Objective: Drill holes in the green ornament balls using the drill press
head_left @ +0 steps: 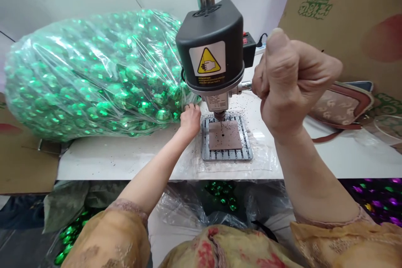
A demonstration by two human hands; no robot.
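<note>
A small black drill press [210,37] stands on the white table, with a hand-warning sticker on its front. My right hand [287,75] is closed in a fist around the feed lever [245,86] on the press's right side, thumb up. Below the chuck [220,115], a brown square board [230,136] with a small dark hole lies on the slotted metal base [248,153]. My left hand [191,119] is at the near end of a clear plastic bag [94,75] full of shiny green faceted balls. Its fingers are curled, and their tips are hidden against the bag.
Dark shavings are scattered around the base on a plastic sheet [207,165]. At right are a handbag [342,102] and a large cardboard box [339,21]. More green balls [221,194] lie in plastic below the table edge. Purple and green balls [377,199] are at lower right.
</note>
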